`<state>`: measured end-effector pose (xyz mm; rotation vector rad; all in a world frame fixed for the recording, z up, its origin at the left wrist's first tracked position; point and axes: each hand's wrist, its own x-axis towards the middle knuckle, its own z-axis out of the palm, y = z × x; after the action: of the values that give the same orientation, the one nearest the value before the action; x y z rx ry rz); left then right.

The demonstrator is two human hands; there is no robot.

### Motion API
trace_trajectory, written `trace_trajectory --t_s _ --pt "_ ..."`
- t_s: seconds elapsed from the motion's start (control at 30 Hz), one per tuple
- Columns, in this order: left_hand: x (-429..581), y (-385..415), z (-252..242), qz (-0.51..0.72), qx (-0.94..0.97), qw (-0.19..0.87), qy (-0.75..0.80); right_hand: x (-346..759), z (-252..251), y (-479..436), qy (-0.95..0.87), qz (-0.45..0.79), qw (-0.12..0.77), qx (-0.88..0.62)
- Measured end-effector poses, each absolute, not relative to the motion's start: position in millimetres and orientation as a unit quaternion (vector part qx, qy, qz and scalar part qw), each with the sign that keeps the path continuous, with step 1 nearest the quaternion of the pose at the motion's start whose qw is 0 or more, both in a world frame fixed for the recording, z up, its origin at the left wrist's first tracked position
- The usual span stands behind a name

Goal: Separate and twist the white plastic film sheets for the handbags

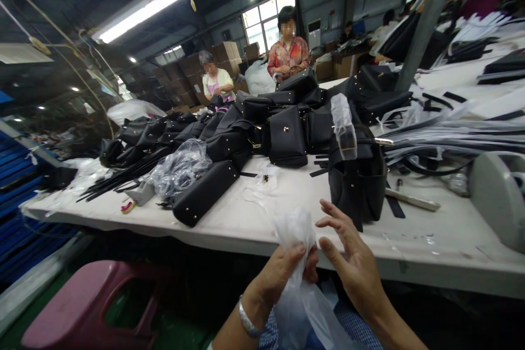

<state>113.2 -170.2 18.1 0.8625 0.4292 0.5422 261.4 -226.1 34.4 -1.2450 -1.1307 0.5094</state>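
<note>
My left hand (287, 268) is closed around a bunched translucent plastic bag (295, 229). The bag's loose lower part hangs down over my lap. Beside it, my right hand (348, 262) is open with fingers spread, a small gap from the bunched plastic. Past my right hand a black handbag (356, 175) stands on the table, with a clear plastic wrap (343, 126) lying over its top. Another black bag (207, 191) lies on its side near the table's front edge, studs showing on its base.
Several black bags are heaped along the white table (246, 232). Crumpled clear plastic (180, 169) lies at left, a tape dispenser (141, 194) near it. Straps (443, 142) and a grey machine (498, 197) are at right. A pink stool (77, 306) stands below. Two people work across the table.
</note>
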Motion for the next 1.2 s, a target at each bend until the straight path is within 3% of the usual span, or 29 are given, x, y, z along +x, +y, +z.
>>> trace_trajectory --t_s 0.17,0.4,0.67,1.03,1.2 --pt "112 -170 17 0.246 0.459 0.826 0.218 257 31 -226 -0.486 0.185 0.651 -0.553" --pt "112 -172 15 0.213 0.492 0.817 0.210 260 36 -221 -0.439 0.225 0.669 -0.556" --pt "108 -168 24 0.177 0.594 0.757 0.204 264 42 -217 -0.364 0.448 0.656 -0.486" --pt "106 -165 28 0.160 0.634 0.738 0.167 262 44 -225 -0.393 0.405 0.641 -0.519" --pt "103 -164 29 0.205 0.624 0.735 0.169 259 39 -226 -0.393 0.362 0.684 -0.497"
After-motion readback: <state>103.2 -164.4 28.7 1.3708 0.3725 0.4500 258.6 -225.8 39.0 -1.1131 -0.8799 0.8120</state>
